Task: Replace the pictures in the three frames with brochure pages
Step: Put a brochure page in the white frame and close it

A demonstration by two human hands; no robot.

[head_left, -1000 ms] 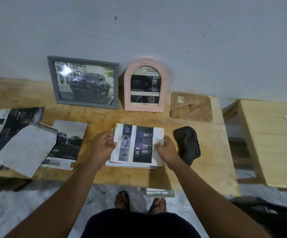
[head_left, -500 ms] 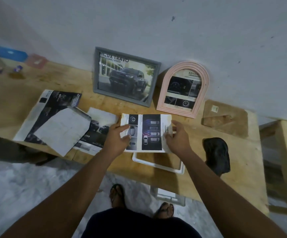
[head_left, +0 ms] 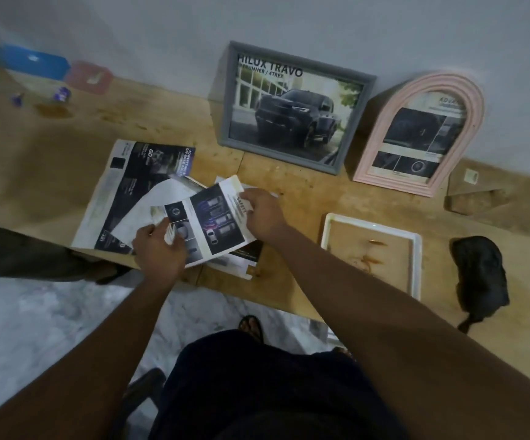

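Note:
A brochure page (head_left: 213,222) with car pictures is held over the loose brochure sheets (head_left: 136,188) at the table's front left. My left hand (head_left: 159,252) grips its lower left corner and my right hand (head_left: 262,212) pinches its upper right edge. A white frame (head_left: 416,249) lies flat to the right with bare wood showing through it. A grey frame (head_left: 292,106) with a truck page and a pink arched frame (head_left: 419,134) with a brochure page lean against the wall.
A brown frame backing (head_left: 492,198) lies at the back right and a black cloth (head_left: 479,274) sits near the front right edge. Blue and pink boxes (head_left: 54,68) and small items stand at the far left. The wooden table's (head_left: 67,147) front edge runs just below my hands.
Both hands carried the page off the white frame and leftward over the loose sheets. The white frame now lies uncovered. The view swung to the left.

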